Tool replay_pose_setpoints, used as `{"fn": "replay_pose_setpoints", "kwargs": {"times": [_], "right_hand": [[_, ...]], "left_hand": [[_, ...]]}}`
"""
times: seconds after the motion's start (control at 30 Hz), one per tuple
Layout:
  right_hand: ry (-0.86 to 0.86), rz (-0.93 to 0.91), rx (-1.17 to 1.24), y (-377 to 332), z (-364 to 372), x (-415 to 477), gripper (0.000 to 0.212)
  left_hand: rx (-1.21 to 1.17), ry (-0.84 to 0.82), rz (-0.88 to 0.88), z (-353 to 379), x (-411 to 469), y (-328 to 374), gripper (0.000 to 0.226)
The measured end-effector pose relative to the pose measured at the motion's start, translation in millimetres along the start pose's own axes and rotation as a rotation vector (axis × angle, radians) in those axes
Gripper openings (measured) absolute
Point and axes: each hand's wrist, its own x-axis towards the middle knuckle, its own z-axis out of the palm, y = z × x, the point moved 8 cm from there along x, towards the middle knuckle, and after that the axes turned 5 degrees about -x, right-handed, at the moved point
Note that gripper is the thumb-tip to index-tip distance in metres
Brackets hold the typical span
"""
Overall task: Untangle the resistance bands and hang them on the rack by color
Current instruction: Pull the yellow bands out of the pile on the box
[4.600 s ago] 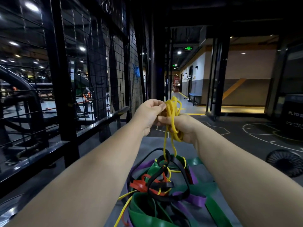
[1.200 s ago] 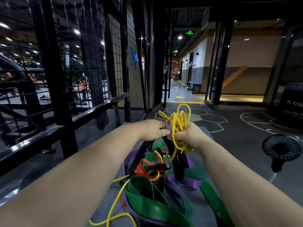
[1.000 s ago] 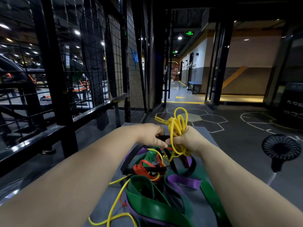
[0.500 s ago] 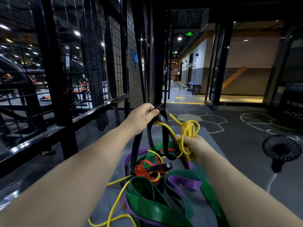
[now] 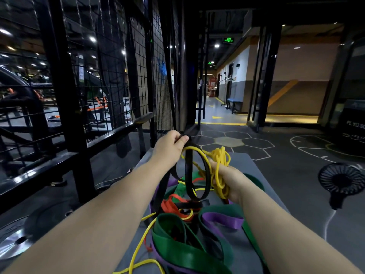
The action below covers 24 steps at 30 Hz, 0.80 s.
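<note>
A tangle of resistance bands lies on a grey mat (image 5: 254, 194) in front of me: wide green bands (image 5: 177, 246), purple bands (image 5: 223, 220), a red band (image 5: 169, 207). My left hand (image 5: 169, 147) pinches a black band (image 5: 187, 175) and holds it up above the pile; its loops hang down into the tangle. My right hand (image 5: 227, 178) grips a bunched coil of thin yellow band (image 5: 219, 161). One yellow strand crosses over to the black band, others trail down through the pile to the mat's near edge.
A black wire-mesh rack (image 5: 110, 80) with a horizontal rail (image 5: 118, 129) runs along my left. A small black fan (image 5: 341, 180) stands on the floor at the right. A weight plate (image 5: 17, 240) lies at the lower left. A corridor opens straight ahead.
My left hand took hold of the black band and lifted it up and left out of the pile. My right hand, still gripping the yellow coil, sank lower and to the right.
</note>
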Motion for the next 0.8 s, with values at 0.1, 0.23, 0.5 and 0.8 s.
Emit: {"fn": "replay_pose_setpoints", "kwargs": {"times": [0.1, 0.23, 0.5, 0.8], "right_hand": [[-0.03, 0.015, -0.118, 7, 0, -3, 0.019], [0.014, 0.061, -0.367, 20, -10, -1, 0.021], [0.256, 0.104, -0.395, 22, -47, -7, 0.009], [0.254, 0.027, -0.215, 1, -45, -6, 0.033]], "left_hand": [[-0.065, 0.086, -0.105, -7, 3, -12, 0.035], [-0.292, 0.099, -0.227, -6, 5, -27, 0.034], [-0.327, 0.14, -0.259, -14, 9, -51, 0.03], [0.487, -0.394, -0.309, 37, -5, -73, 0.055]]}}
